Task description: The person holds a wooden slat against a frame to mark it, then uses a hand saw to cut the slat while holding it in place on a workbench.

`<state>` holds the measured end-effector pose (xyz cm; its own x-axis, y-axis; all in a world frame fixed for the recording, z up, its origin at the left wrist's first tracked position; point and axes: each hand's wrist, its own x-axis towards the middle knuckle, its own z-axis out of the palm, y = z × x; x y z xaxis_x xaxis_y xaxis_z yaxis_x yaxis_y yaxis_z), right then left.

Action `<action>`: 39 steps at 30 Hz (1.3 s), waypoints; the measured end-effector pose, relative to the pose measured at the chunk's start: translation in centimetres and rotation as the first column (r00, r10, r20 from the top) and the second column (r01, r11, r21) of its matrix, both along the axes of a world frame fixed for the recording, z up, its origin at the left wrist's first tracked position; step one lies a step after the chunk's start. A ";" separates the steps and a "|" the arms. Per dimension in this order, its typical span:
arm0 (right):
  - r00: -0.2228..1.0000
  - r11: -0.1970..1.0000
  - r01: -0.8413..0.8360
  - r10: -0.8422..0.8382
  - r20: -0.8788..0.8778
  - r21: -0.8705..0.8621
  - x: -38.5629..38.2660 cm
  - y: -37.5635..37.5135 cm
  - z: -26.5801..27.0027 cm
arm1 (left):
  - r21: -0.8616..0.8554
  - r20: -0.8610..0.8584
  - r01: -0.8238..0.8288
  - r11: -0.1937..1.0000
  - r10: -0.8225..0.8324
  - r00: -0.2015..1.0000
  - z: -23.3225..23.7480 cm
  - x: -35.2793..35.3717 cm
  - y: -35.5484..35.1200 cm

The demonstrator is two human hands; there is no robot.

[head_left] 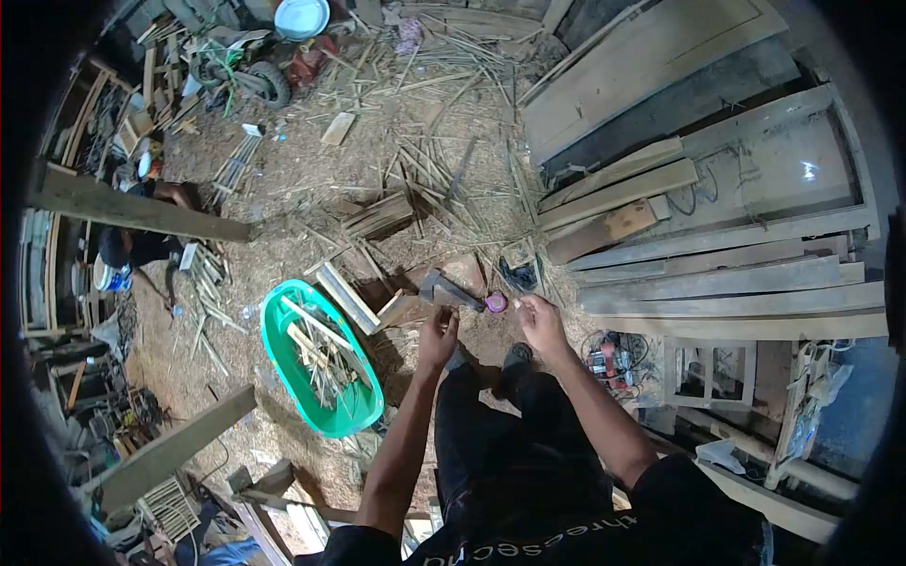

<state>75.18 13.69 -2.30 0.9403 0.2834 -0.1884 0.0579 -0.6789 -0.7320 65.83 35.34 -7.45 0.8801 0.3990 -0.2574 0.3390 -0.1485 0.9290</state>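
Note:
My left hand is raised over my lap with its fingers loosely bent and a little apart; nothing shows in it. Just beyond it lies a hatchet-like tool with a dark blade, on or against a wooden block. My right hand is closed, thumb against fingers, at a tiny pale thing too small to name. Between the two hands, a little farther off, sits a small round purple object. A dark object, perhaps a sandal, lies beyond my right hand.
A green tub holding wood strips stands to my left. Planks and door panels lean at right. A red power tool is near my right foot. Another person crouches at left behind a beam. Wood scraps cover the ground.

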 end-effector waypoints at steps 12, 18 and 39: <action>0.996 0.996 0.078 -0.079 -0.029 -0.037 10.3 -2.1 -12.6 | 0.143 0.013 0.215 0.966 -0.219 0.976 -11.2 11.5 0.4; 0.988 0.998 0.058 -0.052 0.147 -0.037 14.0 -5.0 -27.6 | 0.088 -0.109 0.226 0.970 -0.216 0.970 -22.3 14.1 -3.4; 0.726 0.891 -0.022 0.327 0.606 -0.454 36.7 -5.6 -66.4 | 0.573 0.055 0.250 0.781 -0.341 0.939 -61.1 35.1 -4.2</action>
